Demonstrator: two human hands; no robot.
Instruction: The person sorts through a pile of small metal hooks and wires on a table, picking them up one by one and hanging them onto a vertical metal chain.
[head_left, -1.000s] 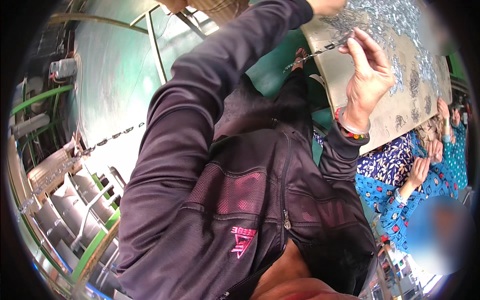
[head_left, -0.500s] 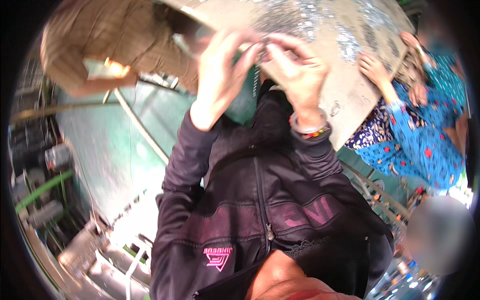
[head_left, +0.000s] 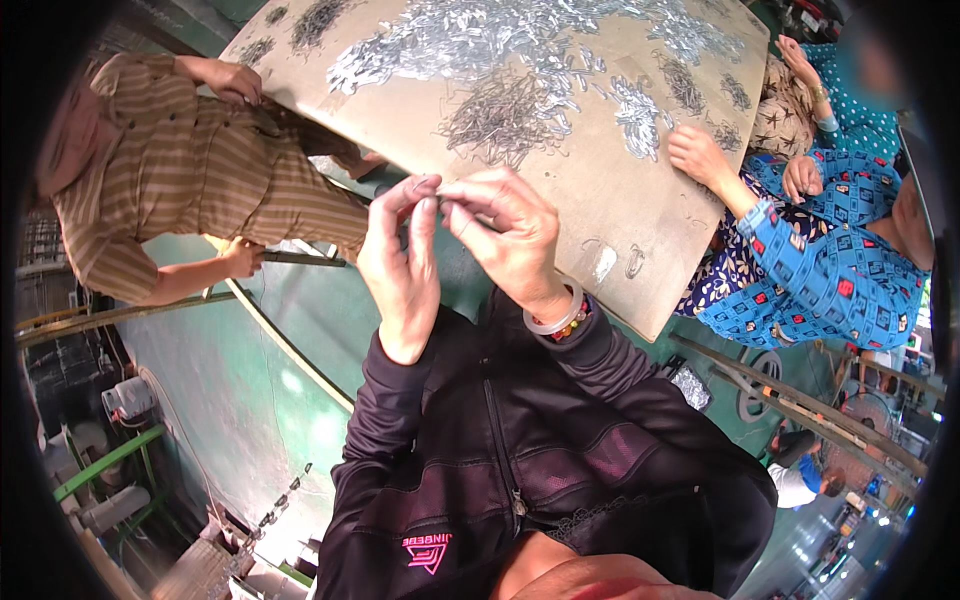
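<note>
My left hand (head_left: 400,265) and my right hand (head_left: 508,235) meet at their fingertips in front of the table's near edge. Both are pinched on a small dark piece (head_left: 438,197), mostly hidden by the fingers and too small to name. Beyond them on the table (head_left: 610,210) lies a loose pile of thin, dark, bent wire pieces (head_left: 500,118). A wide heap of shiny silver strip-like pieces (head_left: 430,50) spreads behind it. Close to the right-hand corner are a small silver piece (head_left: 605,263) and a ring-like dark wire piece (head_left: 634,262).
At left stands a person in a brown striped shirt (head_left: 200,160). On the right, a person in a blue patterned top (head_left: 800,250) rests a hand (head_left: 697,155) beside a smaller silver heap (head_left: 638,115). Railings (head_left: 800,400) run behind me at right; machinery (head_left: 130,400) stands at left.
My view has shifted, so more of the table and its heaps shows. My joined hands now appear lower and further left, still pinched together. The person at left has turned or straightened.
</note>
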